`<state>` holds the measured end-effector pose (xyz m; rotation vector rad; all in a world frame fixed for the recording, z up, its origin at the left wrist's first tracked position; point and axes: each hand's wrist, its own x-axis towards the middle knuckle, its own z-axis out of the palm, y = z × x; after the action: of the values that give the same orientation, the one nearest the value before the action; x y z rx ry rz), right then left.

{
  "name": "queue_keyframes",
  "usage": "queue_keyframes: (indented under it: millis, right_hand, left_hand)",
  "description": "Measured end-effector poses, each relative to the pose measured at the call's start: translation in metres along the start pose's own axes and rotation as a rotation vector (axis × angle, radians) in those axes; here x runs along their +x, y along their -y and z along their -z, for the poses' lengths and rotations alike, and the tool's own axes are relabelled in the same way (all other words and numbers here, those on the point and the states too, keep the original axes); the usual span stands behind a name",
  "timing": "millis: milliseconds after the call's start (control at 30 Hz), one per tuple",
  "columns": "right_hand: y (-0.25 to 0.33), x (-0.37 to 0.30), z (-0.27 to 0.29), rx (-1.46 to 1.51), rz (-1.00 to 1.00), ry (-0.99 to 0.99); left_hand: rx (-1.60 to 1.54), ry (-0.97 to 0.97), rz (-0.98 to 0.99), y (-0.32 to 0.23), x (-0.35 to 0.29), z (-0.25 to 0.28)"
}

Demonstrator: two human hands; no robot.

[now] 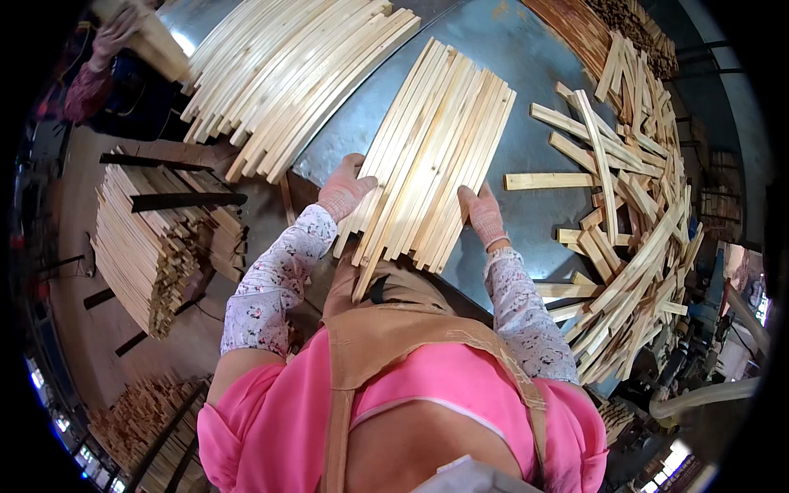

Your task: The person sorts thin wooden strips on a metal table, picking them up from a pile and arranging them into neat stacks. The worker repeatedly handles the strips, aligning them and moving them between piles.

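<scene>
A flat batch of pale wooden strips [427, 156] lies side by side in front of me on the metal table, their near ends uneven and jutting past its edge. My left hand [347, 191], in a pinkish work glove, grips the batch's left side, thumb on top. On the opposite side my right hand [483, 212], gloved alike, presses against the outermost strip with its thumb up; its other fingers are partly hidden. One strip [365, 275] sticks out toward me farther than the others.
A larger row of strips [288, 74] lies at the upper left of the metal table [329, 135]. Loose sticks [633, 205] form a tangled heap on the right. Stacked strips [148, 246] rest on a dark rack at left. Another person's hand [115, 37] is at the upper left.
</scene>
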<state>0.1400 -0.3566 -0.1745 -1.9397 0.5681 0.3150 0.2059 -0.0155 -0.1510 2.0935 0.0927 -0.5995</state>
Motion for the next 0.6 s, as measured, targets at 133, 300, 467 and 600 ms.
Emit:
queue_keyframes:
  millis: [133, 300, 467, 600]
  right_hand:
    - [0.001, 0.029, -0.021, 0.050, 0.049, 0.050]
    - [0.018, 0.066, -0.038, 0.005, -0.075, 0.020]
    - [0.079, 0.080, -0.074, -0.145, -0.017, 0.068]
    - [0.121, 0.089, -0.114, -0.016, 0.099, 0.074]
  left_hand:
    - [-0.056, -0.010, 0.029, -0.001, 0.034, 0.047]
    - [-0.442, 0.161, -0.017, 0.022, 0.035, 0.132]
    - [-0.766, 0.147, 0.088, 0.006, 0.025, 0.162]
    - [-0.932, 0.161, -0.016, 0.008, 0.039, 0.175]
